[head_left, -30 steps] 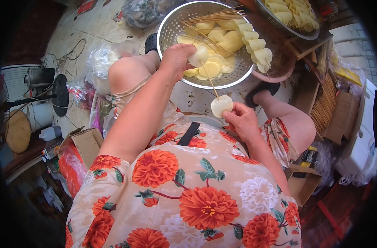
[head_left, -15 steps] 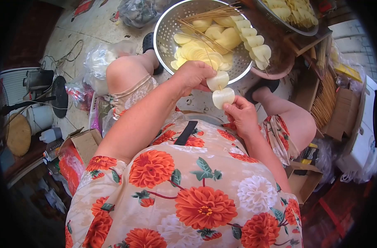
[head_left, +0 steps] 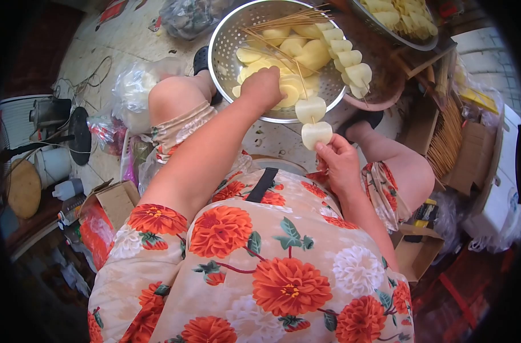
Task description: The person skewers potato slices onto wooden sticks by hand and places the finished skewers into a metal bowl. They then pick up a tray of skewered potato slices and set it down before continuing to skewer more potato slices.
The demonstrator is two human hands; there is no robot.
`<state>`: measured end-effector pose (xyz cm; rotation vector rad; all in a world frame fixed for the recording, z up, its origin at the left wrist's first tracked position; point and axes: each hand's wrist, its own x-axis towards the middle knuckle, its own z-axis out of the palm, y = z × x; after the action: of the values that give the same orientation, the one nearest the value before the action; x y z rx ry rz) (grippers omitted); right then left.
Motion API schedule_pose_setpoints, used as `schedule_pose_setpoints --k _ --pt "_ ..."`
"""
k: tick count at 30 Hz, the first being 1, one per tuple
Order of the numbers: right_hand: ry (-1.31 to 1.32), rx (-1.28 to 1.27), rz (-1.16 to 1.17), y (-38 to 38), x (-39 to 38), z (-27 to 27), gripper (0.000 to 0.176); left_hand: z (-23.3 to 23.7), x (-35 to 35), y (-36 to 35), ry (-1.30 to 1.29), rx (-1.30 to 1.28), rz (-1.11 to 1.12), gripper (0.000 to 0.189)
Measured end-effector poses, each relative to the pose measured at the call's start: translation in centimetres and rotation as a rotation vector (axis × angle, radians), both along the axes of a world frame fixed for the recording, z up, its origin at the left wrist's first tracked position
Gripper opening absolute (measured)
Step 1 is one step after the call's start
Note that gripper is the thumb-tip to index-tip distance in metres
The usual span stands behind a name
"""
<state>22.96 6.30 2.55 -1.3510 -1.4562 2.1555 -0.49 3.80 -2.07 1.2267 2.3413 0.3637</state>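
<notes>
My right hand [head_left: 338, 164] pinches the lower end of a bamboo skewer [head_left: 300, 80] at its two threaded potato slices [head_left: 316, 135]. The slices sit one above the other, a small gap apart, and the bare shaft slants up over the colander. My left hand [head_left: 263, 88] is down at the heap of loose potato slices [head_left: 290, 87] inside the perforated metal colander [head_left: 219, 57]. Its fingers are curled and the fingertips are hidden, so I cannot see what is between them. A filled skewer of potato slices [head_left: 350, 58] rests across the colander's right side.
Loose bamboo skewers [head_left: 283, 20] lie across the colander's far side. A second metal bowl [head_left: 393, 35] at upper right holds more slices, near a brown basin [head_left: 386, 97]. Many skewers [head_left: 443, 140] lie at right beside cardboard. Plastic bags [head_left: 137, 86] and a box [head_left: 116, 203] stand at left.
My left hand has let go of the skewer and moved up-left onto the loose slices in the colander. My right hand still holds the skewer, shifted slightly right.
</notes>
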Motion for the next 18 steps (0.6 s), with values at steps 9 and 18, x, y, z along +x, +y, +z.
schedule_pose_setpoints --k 9,18 --pt "0.026 0.044 0.032 -0.3 0.2 0.1 0.013 -1.3 -1.6 -1.2 -0.124 0.115 0.138 0.027" --pt "-0.004 -0.084 0.191 -0.7 0.1 0.9 0.012 1.9 -3.3 -2.4 -1.104 0.501 0.839 0.022"
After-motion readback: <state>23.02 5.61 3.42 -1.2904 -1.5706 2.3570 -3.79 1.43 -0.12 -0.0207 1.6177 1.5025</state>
